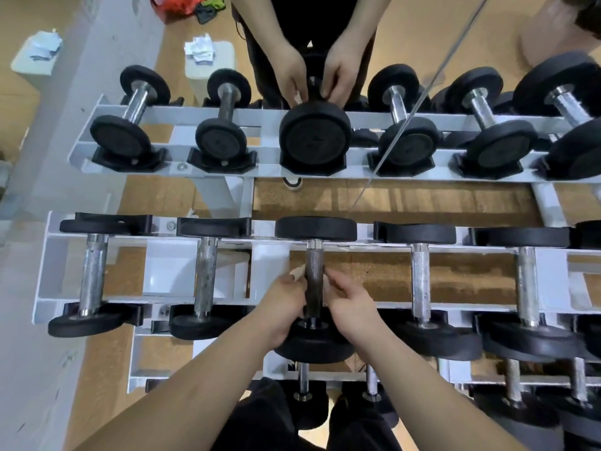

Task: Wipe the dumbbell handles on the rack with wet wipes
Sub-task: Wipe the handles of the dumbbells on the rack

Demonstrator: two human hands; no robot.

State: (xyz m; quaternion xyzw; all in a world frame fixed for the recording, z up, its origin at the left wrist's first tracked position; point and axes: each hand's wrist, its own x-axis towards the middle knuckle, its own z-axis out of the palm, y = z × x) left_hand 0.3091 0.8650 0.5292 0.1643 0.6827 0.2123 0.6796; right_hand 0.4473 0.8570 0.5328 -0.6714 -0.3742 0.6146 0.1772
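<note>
Knurled metal handle [314, 281], matt black rubber heads [315, 228], white-painted rack [156, 301]

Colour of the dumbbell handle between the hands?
Dark grey, knurled handle; neighbouring handles look silver. Head view.

Orange bag [182, 3] beside green cloth [213, 3], white box [221, 68], thin diagonal cable [422, 89], wooden floor [390, 200]

No text or number reads clearly here. The large far dumbbell end cap [315, 136] bears faint marks — perhaps numbers — too blurred to read.
</note>
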